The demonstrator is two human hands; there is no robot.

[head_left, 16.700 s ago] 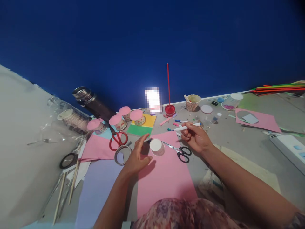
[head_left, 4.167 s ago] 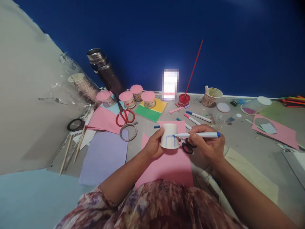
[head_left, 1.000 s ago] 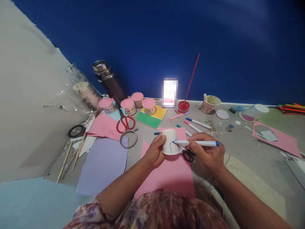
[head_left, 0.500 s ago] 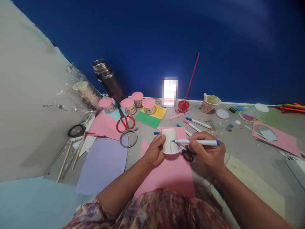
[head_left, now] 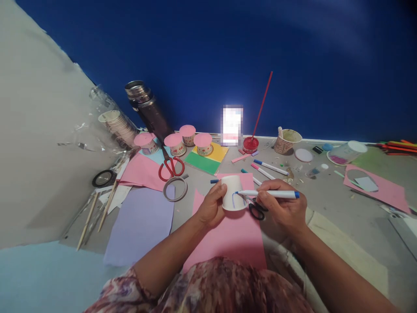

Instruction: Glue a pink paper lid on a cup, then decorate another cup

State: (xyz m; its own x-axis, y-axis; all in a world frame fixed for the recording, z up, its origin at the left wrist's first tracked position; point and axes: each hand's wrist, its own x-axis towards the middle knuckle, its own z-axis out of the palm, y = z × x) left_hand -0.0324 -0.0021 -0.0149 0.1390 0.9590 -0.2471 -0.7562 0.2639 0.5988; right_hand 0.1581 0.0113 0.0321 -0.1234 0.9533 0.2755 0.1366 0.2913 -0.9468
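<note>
My left hand (head_left: 211,203) is closed around the left side of a white paper cup (head_left: 230,187), thumb on its near face. The cup is upside down, wide rim at the bottom, with blue drawn lines on its side. A white marker with a blue end (head_left: 270,194) is pinched in my right hand (head_left: 286,204). Its tip touches the cup at the blue lines. Black-handled scissors (head_left: 256,211) lie behind the cup, partly hidden by my right hand. Under both hands is a sheet of pink paper (head_left: 228,248).
Left lie purple paper (head_left: 140,226), a tape roll (head_left: 175,189) and red-handled scissors (head_left: 167,169). Several cups with pink tops (head_left: 203,141) stand near a thermos (head_left: 153,115). Loose markers (head_left: 270,167) lie beyond my right hand, with a patterned cup (head_left: 285,145) farther back.
The marker and my right hand have shifted very slightly left; the marker tip stays at the blue lines. My left hand still holds the cup in the same place.
</note>
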